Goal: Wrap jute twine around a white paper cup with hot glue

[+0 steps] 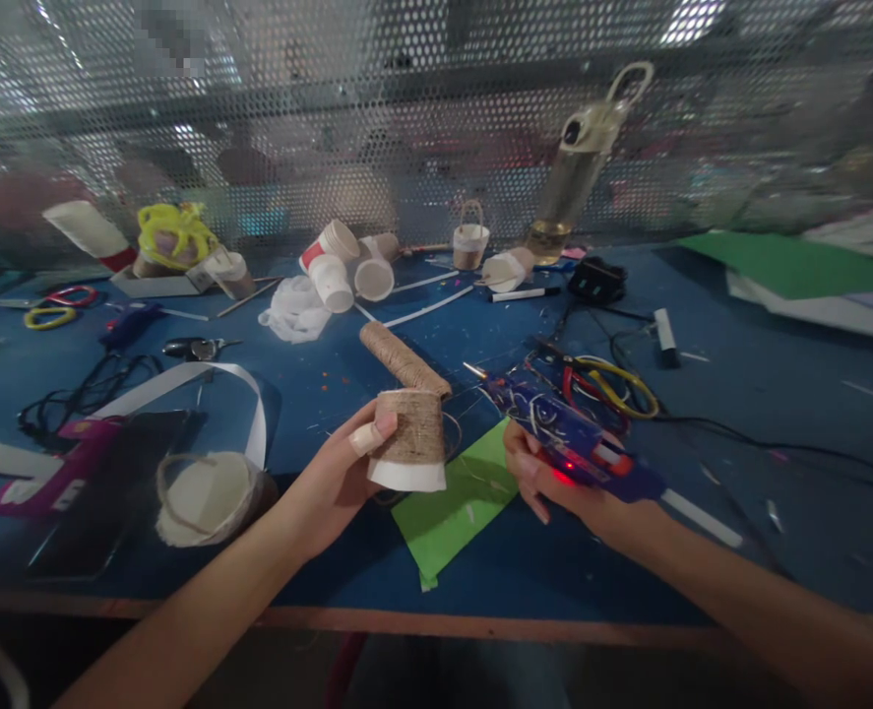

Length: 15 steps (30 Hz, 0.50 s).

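My left hand (351, 463) is wrapped round a paper cup (415, 428) covered in brown twine, with a bare white band at its lower end. The thumb, with a light bandage on it, presses on the twine. A roll of twine (403, 359) lies just behind the cup. My right hand (543, 473) holds a blue glue gun (569, 428), its nozzle pointing left towards the cup without touching it. A red light glows on the gun and a white glue stick (702, 519) sticks out of its back. Beneath, between the hands, lies green paper (455, 517).
Scissors (617, 384) and cables sit behind the right hand. A small basket (207, 497) and dark phone (103, 492) are left of the left forearm. Cups (329, 266), a bottle (573, 177) and a marker (523, 294) stand or lie near the mesh panel (406, 128).
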### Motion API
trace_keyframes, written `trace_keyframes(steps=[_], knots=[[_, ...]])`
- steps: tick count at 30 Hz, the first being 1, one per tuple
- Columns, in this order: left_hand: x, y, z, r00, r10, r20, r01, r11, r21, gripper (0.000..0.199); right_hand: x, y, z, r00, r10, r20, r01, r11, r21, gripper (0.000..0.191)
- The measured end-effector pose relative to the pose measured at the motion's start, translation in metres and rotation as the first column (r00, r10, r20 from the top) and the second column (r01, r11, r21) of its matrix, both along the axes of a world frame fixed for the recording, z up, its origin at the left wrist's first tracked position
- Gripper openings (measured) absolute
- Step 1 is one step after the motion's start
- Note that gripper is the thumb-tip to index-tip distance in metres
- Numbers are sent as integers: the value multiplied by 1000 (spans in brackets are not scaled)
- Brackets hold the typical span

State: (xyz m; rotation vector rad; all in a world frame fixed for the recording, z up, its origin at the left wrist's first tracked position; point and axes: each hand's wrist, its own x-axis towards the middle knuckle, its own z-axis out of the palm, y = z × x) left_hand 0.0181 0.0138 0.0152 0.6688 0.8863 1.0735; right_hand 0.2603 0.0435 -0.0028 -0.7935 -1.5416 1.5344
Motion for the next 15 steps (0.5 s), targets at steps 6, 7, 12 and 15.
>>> trace_keyframes(steps=[6, 7, 12, 15], knots=[[1, 0, 1, 999, 32, 4, -32, 999, -29, 37, -1, 5, 7, 999, -22, 23, 23, 999, -34, 21], [1, 1, 1, 999, 35, 8, -35, 999, -34, 37, -1, 6, 6, 999, -23, 32, 24, 999, -40, 19], [2, 3, -1, 999, 34, 30, -34, 999, -17, 36, -1, 7, 0, 1000, -6, -7, 5, 1000, -26, 15], [2, 3, -1, 999, 22, 29, -22, 1000, 1, 36, -1, 6, -6, 1000, -17, -8, 18, 998, 56, 18]])
